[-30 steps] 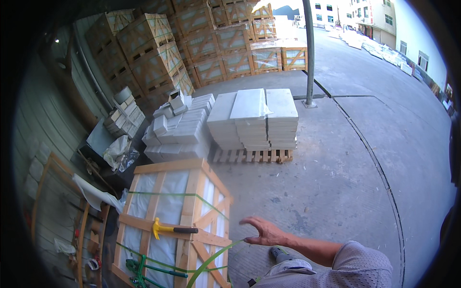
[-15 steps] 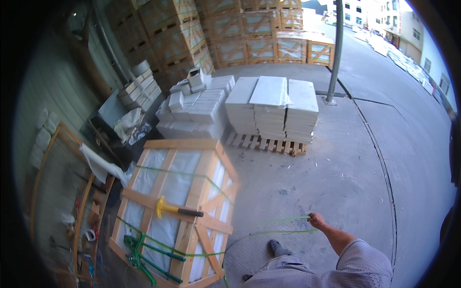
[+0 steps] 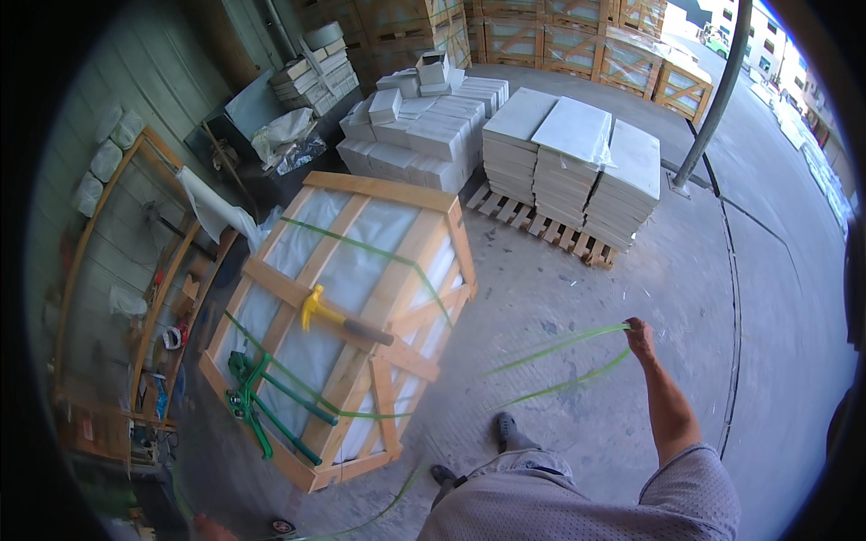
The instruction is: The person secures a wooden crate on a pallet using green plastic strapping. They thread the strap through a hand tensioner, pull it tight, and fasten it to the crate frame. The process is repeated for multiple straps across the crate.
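A green strap (image 3: pixel 577 341) hangs in a loop from my right hand (image 3: pixel 640 338), which is closed on it out to the right above the floor. My left hand (image 3: pixel 213 529) shows only partly at the lower edge, blurred; its fingers cannot be made out. Close to it, another length of green strap (image 3: pixel 394 501) curves along the floor. Between my hands stands a slatted wooden crate (image 3: pixel 361 298) packed with white wrapped goods, with green straps around it. On its top lie a yellow claw hammer (image 3: pixel 336 316) with a dark grip and a green long-handled strapping tool (image 3: pixel 262 392).
Beyond the crate, stacked white slabs (image 3: pixel 577 149) rest on a wooden pallet (image 3: pixel 541 227), beside piled white blocks (image 3: pixel 419 126). A grey post (image 3: pixel 717 99) rises at the right. Wooden frames (image 3: pixel 171 307) lean at the left wall. More crates (image 3: pixel 564 45) are stacked at the back.
My right hand has swung up and farther out with the strap. My left hand has come into view at the lower left. The view has shifted; hammer and strapping tool remain on the crate.
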{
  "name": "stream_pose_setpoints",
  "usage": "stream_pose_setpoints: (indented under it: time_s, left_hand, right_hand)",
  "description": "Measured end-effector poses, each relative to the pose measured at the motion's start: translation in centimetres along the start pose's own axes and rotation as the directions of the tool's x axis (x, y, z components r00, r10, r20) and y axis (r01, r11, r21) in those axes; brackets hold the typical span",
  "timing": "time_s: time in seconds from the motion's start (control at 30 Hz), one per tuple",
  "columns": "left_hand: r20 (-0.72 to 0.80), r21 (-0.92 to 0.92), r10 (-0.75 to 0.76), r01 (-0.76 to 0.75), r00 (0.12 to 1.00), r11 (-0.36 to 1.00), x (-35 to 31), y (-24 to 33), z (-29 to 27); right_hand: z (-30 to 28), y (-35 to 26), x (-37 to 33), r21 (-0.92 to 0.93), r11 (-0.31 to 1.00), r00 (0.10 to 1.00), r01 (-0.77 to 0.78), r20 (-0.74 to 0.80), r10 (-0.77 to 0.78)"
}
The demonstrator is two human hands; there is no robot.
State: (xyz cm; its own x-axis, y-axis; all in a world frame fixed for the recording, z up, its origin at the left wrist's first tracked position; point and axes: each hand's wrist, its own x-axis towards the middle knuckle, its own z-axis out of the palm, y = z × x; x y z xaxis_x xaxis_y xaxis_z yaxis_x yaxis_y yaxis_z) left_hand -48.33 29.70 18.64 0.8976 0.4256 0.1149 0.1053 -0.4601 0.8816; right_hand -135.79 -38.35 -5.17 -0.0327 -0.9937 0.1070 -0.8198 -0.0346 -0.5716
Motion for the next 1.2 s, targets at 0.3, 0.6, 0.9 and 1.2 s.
stream_pose_setpoints:
  time_s: [0.3,0.6,0.9,1.2]
  left_hand:
    - [-0.068,0.336,0.25,-0.214,0.966,0.917,-4.1,-1.8,-4.2]
    - [0.268,0.47,0.821,-0.812,0.504,0.345,-1.9,-6.8,-1.4]
    - [0.342,0.059,0.36,-0.403,0.868,0.914,-7.1,-2.5,11.4]
    - [0.627,-0.19,0.048,0.093,0.778,0.977,-12.1,3.6,22.8]
  right_hand:
    - [-0.3,1.4,3.4,0.069,0.992,0.988,0.109,0.101,-0.115]
    - [2.0,-21.4,11.2,0.486,0.714,0.73,-0.504,0.681,0.052]
    - [1.3,-37.5,12.7,0.808,0.554,0.845,-0.201,0.43,-0.319]
    - [3.2,-39.6,16.5,0.528,0.846,0.974,-0.076,0.22,-0.05]
